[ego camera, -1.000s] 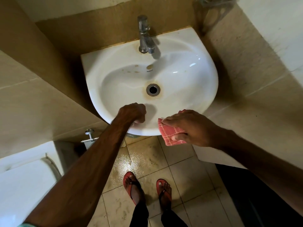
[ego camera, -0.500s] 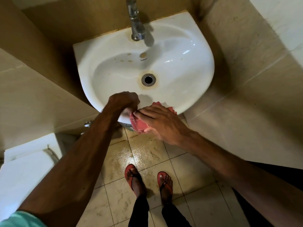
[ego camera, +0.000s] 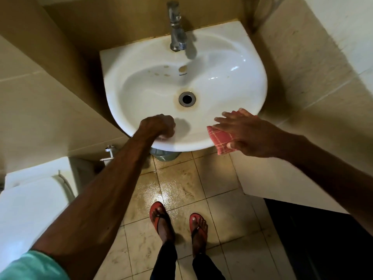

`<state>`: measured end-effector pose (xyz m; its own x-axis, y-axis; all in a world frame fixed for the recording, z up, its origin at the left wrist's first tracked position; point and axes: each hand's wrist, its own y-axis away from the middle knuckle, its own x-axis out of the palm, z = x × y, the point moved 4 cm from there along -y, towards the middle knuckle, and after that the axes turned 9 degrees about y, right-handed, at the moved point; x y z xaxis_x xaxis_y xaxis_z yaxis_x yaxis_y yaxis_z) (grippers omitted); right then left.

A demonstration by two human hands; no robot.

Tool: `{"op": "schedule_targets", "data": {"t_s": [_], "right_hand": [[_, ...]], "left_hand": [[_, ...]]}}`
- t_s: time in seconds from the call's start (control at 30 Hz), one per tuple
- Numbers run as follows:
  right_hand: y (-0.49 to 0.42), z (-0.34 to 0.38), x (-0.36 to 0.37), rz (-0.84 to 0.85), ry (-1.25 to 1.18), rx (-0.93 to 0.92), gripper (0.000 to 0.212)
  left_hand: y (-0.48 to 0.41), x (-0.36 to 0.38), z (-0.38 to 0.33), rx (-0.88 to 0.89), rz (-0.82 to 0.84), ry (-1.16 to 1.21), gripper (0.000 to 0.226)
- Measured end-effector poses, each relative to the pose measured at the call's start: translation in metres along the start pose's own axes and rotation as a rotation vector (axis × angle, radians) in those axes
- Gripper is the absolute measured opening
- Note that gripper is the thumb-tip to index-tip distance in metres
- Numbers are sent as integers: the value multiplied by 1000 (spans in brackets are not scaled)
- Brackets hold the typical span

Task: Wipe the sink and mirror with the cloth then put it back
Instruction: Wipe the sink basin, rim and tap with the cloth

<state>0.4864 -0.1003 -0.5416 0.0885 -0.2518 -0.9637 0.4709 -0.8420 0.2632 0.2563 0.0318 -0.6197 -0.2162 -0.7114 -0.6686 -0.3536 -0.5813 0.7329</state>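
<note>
- Half a second ago my right hand [ego camera: 248, 134] and the cloth [ego camera: 220, 138] sat against my left hand [ego camera: 159, 126]. Now they are well apart, further right along the front rim of the sink [ego camera: 232, 81]. I judge the rim wipe is underway.
- My right hand lies flat, fingers straight and spread, pressing the red checked cloth onto the rim. Cloth shows under my palm and past the thumb.
- My left hand curls round the rim, left of the cloth.
- Beyond my fingertips, brown staining rings the drain [ego camera: 187, 99].
</note>
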Motion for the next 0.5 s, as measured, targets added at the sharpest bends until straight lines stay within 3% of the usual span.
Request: {"op": "schedule_targets", "data": {"t_s": [0.13, 0.2, 0.37, 0.5], "right_hand": [[21, 33, -1, -352, 37, 110, 59], [29, 44, 9, -440, -33, 213, 57], [17, 42, 15, -282, -115, 226, 48], [-20, 37, -17, -126, 125, 247, 43]], "left_hand": [[14, -4, -3, 5, -55, 46, 42], [16, -4, -5, 18, -74, 51, 39], [22, -11, -10, 2, -114, 51, 35], [27, -22, -16, -5, -138, 52, 35]]}}
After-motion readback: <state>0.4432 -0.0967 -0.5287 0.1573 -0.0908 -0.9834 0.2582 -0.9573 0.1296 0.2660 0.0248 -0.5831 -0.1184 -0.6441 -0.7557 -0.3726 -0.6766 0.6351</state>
